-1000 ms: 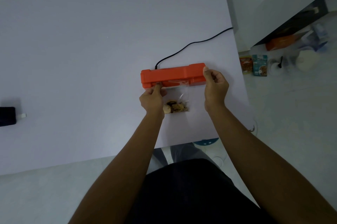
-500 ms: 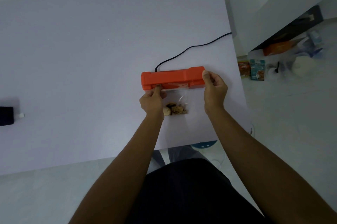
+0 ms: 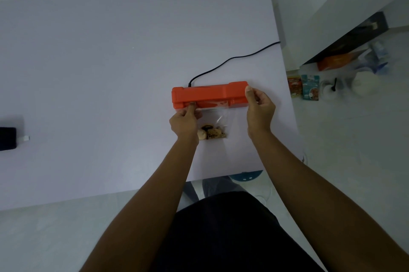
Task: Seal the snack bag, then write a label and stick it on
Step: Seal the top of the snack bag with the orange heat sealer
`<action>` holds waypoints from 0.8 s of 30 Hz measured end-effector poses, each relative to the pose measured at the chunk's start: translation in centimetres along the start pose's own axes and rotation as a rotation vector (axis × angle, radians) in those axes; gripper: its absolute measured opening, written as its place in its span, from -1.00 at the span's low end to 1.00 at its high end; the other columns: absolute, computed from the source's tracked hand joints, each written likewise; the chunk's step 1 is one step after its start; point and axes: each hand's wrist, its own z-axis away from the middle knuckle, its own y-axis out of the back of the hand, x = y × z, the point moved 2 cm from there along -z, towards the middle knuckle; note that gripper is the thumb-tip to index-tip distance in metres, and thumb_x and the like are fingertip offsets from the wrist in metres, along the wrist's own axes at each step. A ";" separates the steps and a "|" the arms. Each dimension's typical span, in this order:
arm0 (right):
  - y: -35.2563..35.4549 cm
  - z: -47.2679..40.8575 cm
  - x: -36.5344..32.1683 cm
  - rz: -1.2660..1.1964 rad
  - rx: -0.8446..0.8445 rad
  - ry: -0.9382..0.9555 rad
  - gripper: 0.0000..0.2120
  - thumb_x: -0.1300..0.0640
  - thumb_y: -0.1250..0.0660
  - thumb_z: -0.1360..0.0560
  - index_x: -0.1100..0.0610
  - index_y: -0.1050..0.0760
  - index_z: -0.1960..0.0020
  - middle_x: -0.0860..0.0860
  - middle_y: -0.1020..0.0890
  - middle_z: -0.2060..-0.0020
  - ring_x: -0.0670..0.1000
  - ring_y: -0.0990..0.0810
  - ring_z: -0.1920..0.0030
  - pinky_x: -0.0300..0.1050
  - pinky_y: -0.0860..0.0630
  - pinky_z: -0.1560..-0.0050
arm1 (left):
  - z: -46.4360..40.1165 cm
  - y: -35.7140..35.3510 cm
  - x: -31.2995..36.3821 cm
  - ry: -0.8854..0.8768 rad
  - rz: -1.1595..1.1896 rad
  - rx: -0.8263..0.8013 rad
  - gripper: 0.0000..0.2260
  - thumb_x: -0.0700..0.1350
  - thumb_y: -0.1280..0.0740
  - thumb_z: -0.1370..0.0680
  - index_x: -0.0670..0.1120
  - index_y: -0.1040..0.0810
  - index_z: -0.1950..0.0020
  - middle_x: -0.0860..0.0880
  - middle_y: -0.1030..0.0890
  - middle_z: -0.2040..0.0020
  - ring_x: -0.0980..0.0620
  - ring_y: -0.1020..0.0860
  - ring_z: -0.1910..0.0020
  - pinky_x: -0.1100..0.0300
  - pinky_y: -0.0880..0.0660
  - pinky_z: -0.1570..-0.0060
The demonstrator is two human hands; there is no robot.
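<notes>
Since the snack bag (image 3: 215,122) is thin, slippery film, we judge its top edge the hold: our left hand (image 3: 184,123) pinches it at the orange sealer (image 3: 209,95), right hand (image 3: 260,110) gripping the sealer's right end.

The sealer (image 3: 209,96) lies across the table (image 3: 99,72) just beyond both hands, the left hand (image 3: 183,124) at its near edge and the right hand (image 3: 260,112) against its right end. Between the hands lies the snack bag (image 3: 213,124), its far end under the sealer. A cord (image 3: 232,59) runs from the sealer's far side away to the right, and a phone (image 3: 7,138) lies well left of the left hand.
</notes>
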 end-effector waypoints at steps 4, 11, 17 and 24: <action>0.0 -0.1 -1.1 0.070 0.009 0.026 -0.75 -0.05 -0.43 -0.53 0.14 -0.68 -0.03 0.02 -0.71 0.12 -0.09 -0.66 0.11 -0.16 -0.63 0.03 | 0.3 -0.2 0.3 0.012 0.007 0.004 -0.78 -0.13 -0.45 -0.51 -0.10 -0.60 0.35 -0.01 -0.65 0.41 -0.07 -0.69 0.23 0.00 -0.63 -0.05; -0.4 2.3 -5.9 0.101 -0.025 0.155 -0.74 -0.04 -0.42 -0.54 0.14 -0.69 -0.04 0.02 -0.73 0.11 -0.02 -0.70 0.07 0.00 -0.68 -0.02 | 0.4 0.0 0.7 0.034 0.011 0.007 -0.78 -0.03 -0.48 -0.49 -0.07 -0.64 0.33 -0.01 -0.68 0.37 -0.14 -0.71 0.15 -0.05 -0.62 -0.08; -2.2 7.6 -12.4 0.158 -0.308 0.496 -0.76 0.01 -0.38 -0.58 0.11 -0.64 -0.17 0.04 -0.68 0.02 -0.02 -0.64 0.03 -0.13 -0.63 0.03 | 0.4 0.0 0.9 0.038 -0.024 0.027 -0.75 -0.02 -0.46 -0.50 -0.06 -0.64 0.35 -0.04 -0.71 0.32 -0.05 -0.71 0.19 0.02 -0.62 -0.07; -4.8 7.5 -14.8 0.509 -0.822 0.681 -0.50 0.39 -0.10 -0.64 -0.05 -0.46 -0.43 -0.01 -0.56 -0.17 -0.15 -0.51 -0.18 -0.37 -0.46 -0.21 | 0.6 0.1 1.4 0.071 -0.025 0.007 -0.83 -0.06 -0.46 -0.50 -0.07 -0.65 0.27 -0.04 -0.72 0.29 -0.02 -0.72 0.21 0.03 -0.64 -0.06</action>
